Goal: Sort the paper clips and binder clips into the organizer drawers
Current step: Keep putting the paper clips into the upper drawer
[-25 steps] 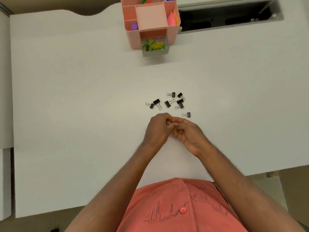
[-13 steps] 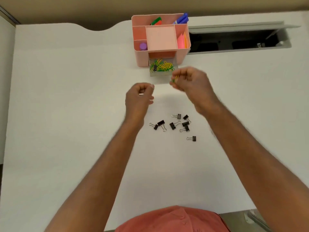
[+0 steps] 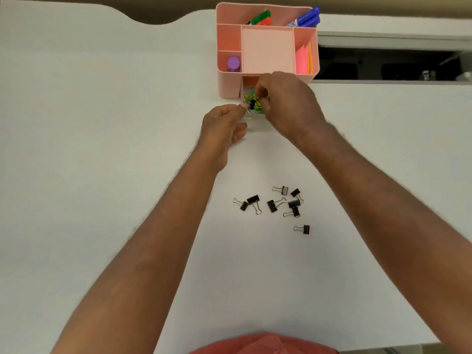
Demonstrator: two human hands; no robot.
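A pink desk organizer (image 3: 229, 85) stands at the far middle of the white table (image 3: 102, 149). Its clear drawer (image 3: 255, 111) is pulled out in front and holds yellow and green paper clips (image 3: 247, 98) and one black binder clip (image 3: 251, 103). My right hand (image 3: 288, 108) hovers over the drawer, fingertips pinched together down among the paper clips; it hides most of the drawer. My left hand (image 3: 222, 129) is curled, its thumb and forefinger at the drawer's front left corner. Several black binder clips (image 3: 274, 204) lie loose on the table between my forearms.
The organizer's top compartments hold green, orange and blue markers (image 3: 304, 19), a purple cap (image 3: 233, 63) and pink sticky notes (image 3: 302, 60). A dark open slot (image 3: 383, 65) cuts into the table right of the organizer.
Both hands left the near side of the table, the right one carrying a yellow paper clip. They have now closed in on the open drawer. The head camera tilted forward.
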